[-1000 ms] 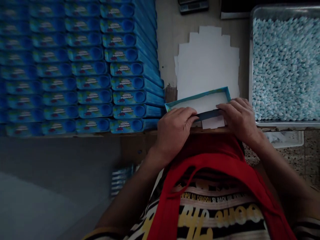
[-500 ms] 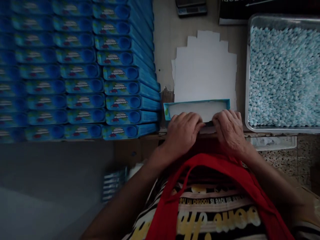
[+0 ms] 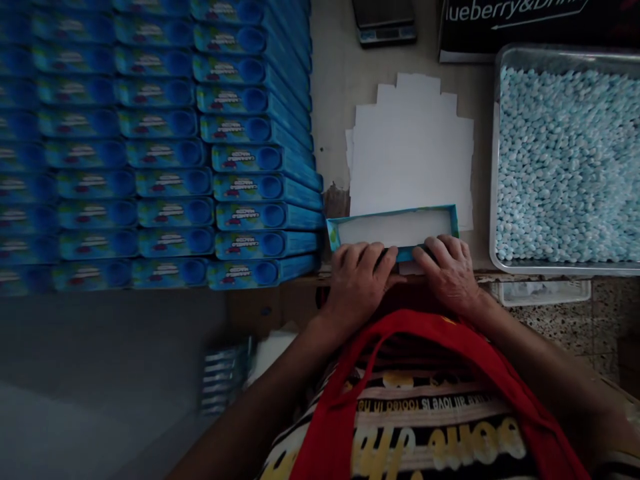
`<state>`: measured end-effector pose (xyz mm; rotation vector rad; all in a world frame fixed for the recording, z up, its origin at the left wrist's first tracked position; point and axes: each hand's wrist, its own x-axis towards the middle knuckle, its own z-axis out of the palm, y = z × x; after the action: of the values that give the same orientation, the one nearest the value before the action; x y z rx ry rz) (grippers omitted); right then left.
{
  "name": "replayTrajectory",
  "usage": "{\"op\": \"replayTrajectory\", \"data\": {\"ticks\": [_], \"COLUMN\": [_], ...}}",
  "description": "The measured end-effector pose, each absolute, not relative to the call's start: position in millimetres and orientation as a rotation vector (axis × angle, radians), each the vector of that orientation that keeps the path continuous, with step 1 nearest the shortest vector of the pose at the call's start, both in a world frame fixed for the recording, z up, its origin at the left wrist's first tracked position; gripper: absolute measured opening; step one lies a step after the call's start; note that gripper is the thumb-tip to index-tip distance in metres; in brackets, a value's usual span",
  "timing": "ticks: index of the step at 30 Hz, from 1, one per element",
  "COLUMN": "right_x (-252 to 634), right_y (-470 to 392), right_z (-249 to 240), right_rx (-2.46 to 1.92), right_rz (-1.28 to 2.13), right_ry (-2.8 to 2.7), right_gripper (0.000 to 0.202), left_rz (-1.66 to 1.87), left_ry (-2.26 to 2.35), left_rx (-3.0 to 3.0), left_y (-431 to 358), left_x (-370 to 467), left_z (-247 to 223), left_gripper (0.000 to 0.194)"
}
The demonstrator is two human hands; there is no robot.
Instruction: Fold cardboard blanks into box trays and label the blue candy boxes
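Observation:
A shallow blue cardboard box (image 3: 395, 228) with a white inside lies open side up at the table's front edge. My left hand (image 3: 361, 277) has its fingers curled over the near wall, left of the middle. Over the right part of that same wall my right hand (image 3: 449, 270) is bent, its fingers inside the rim. Both thumbs are mostly hidden below the wall. Just behind the box lie flat white card blanks (image 3: 410, 153) with stepped edges, stacked a little unevenly.
Rows of filled-looking blue boxes (image 3: 250, 215) are stacked on the left. A metal tray (image 3: 494, 167) of pale blue and white candies stands on the right. At the back are a small scale (image 3: 387, 33) and a black printed box (image 3: 480, 33). A white plastic basket (image 3: 545, 292) sits below the table edge.
My fingers have spread from a pinch at the middle of the near wall to curl over it, showing more of its blue side. The whole view has shifted slightly down.

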<state>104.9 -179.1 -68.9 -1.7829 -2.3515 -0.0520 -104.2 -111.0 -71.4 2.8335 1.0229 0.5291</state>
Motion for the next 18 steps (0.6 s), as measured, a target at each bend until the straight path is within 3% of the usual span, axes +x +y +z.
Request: {"op": "replayTrajectory", "data": {"ticks": [5,9,18], "right_x": [102,99,96], "right_y": [-173,-168,-165], "right_z": [-65,-60,-60], "right_rx": [-1.822,-1.873,-1.831], "right_rz": [0.021,0.028,0.069], "right_ry": [-2.42,-2.399,-2.337], "right_gripper": [0.015,0.02,0.015], "left_rz": [0.286,0.148,0.332], "left_ry": [1.168,1.24,1.079], "left_rx": [2.881,2.828,2.864], "left_y": [-122,-114,-105], "left_x": [-98,-93,-103], "left_z": [-72,-71,-78], "left_gripper": [0.034,0.033,0.024]}}
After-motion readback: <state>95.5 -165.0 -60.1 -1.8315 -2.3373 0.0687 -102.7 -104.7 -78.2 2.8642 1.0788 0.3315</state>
